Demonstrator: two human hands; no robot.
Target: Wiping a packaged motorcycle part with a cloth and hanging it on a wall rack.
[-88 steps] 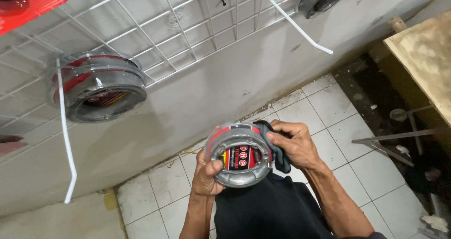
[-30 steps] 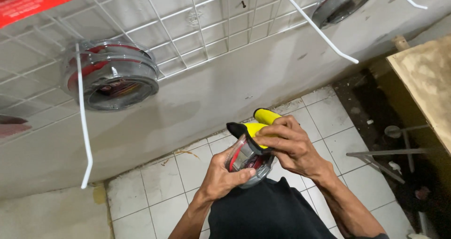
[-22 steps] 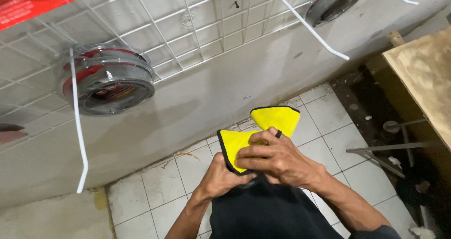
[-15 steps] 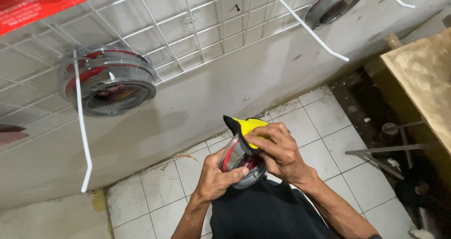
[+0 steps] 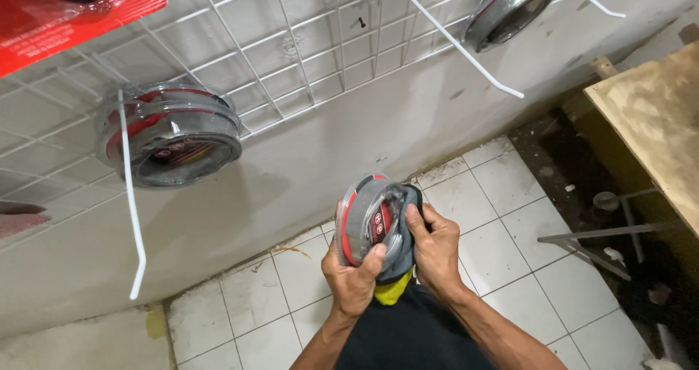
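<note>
My left hand [image 5: 354,277] grips a round clear plastic pack [image 5: 370,219] holding a red and grey spool, tilted on edge with its label facing right. My right hand [image 5: 434,251] presses a grey and yellow cloth [image 5: 397,269] against the pack's right and lower side; a yellow corner hangs below. Both hands are held in front of my dark shirt, above a white tiled floor [image 5: 502,217].
A white wire grid [image 5: 306,42] on the wall carries long white hooks [image 5: 131,195] [image 5: 459,46]. One similar round pack [image 5: 171,133] hangs at left, another [image 5: 507,6] at top right. A red card pack [image 5: 65,13] is at top left. A wooden board [image 5: 655,122] stands right.
The cloth, spread yellow side up over the pack, has slid down under it. The pack is turned more upright and now shows its label. Both hands sit slightly lower.
</note>
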